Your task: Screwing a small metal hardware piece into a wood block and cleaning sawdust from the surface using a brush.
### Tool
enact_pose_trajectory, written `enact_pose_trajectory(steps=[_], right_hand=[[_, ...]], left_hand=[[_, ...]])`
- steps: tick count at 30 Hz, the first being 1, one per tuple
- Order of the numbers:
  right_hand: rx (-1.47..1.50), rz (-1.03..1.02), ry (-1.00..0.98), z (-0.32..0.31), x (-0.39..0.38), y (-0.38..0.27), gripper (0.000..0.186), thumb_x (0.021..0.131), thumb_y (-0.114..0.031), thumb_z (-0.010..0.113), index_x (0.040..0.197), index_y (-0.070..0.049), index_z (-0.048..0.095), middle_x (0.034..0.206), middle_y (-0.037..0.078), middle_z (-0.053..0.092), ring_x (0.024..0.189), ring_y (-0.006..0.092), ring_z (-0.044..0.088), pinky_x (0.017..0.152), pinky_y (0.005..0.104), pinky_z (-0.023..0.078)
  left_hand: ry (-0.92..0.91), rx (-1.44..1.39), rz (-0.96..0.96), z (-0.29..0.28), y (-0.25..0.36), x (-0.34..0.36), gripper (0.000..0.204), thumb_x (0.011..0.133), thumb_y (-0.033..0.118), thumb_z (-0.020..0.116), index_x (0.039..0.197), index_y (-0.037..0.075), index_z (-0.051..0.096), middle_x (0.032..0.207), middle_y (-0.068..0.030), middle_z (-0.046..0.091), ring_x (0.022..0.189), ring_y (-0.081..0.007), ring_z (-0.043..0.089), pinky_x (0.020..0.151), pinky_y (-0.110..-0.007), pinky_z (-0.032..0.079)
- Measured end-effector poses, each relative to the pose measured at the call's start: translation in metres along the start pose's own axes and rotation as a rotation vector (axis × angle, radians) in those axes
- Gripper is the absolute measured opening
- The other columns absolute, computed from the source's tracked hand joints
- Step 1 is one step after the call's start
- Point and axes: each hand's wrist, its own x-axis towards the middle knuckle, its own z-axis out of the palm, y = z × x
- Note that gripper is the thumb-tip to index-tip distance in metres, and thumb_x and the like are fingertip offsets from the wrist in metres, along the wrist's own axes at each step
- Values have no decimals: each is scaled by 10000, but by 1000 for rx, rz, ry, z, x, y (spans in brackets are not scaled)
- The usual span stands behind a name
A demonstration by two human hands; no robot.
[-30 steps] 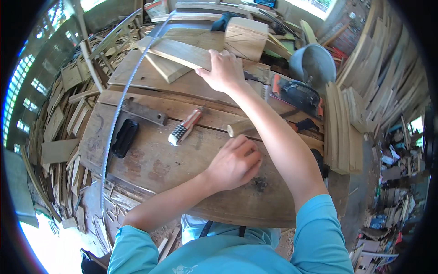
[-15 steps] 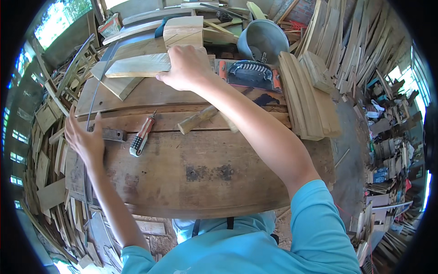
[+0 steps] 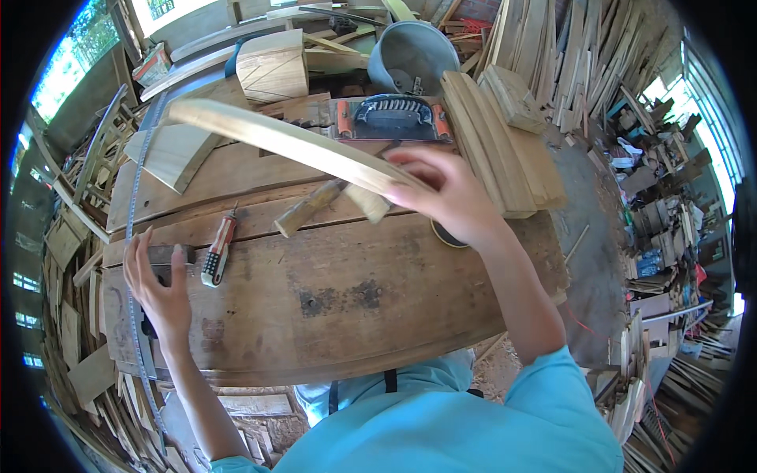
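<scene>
My right hand (image 3: 445,193) grips one end of a curved piece of wood (image 3: 276,140), thumb below the near edge and fingers curled behind. The wood's other end points up and left, raised over the workbench (image 3: 378,331). At the bench's left end my left hand (image 3: 163,288) holds nothing, its fingers spread upward beside a long metal ruler (image 3: 134,303) and a dark bar (image 3: 171,254). Just right of it lies a hand tool with a patterned red, white and dark handle and thin pointed tip (image 3: 219,248). A round dark-centred object (image 3: 447,235) is partly hidden under my right wrist.
A stout wooden handle (image 3: 307,210) lies mid-bench. Behind it stand a hand sander with orange ends (image 3: 392,118), a thick wood block (image 3: 272,67) and a grey bucket (image 3: 412,55). Shaped boards (image 3: 493,150) are stacked on the right; a flat wooden piece (image 3: 175,158) lies back left.
My right hand has carried the curved wood from the back of the bench toward me and rightward, tilting it. My left hand stays at the left end, fingers still apart. The view has shifted.
</scene>
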Motion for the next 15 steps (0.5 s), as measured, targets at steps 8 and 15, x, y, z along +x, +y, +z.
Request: enact_pose_trajectory(steps=[8, 15], right_hand=[[644, 221, 43, 1, -133, 41, 626, 1084, -371, 651, 1544, 29, 505, 1241, 109, 712, 1047, 179, 705, 929, 323, 560], [668, 306, 127, 6, -173, 58, 648, 1110, -369, 597, 1604, 21, 444, 1310, 156, 698, 1121, 216, 704, 1029, 323, 524]], left_hand=[[-314, -499, 236, 32, 121, 9, 539, 919, 207, 804, 1407, 61, 630, 1474, -200, 569, 1390, -397, 511, 1157, -520, 414], [-361, -259, 370, 64, 146, -5, 594, 853, 150, 833, 1399, 96, 604, 1296, -151, 606, 1159, -362, 578, 1026, -470, 496]])
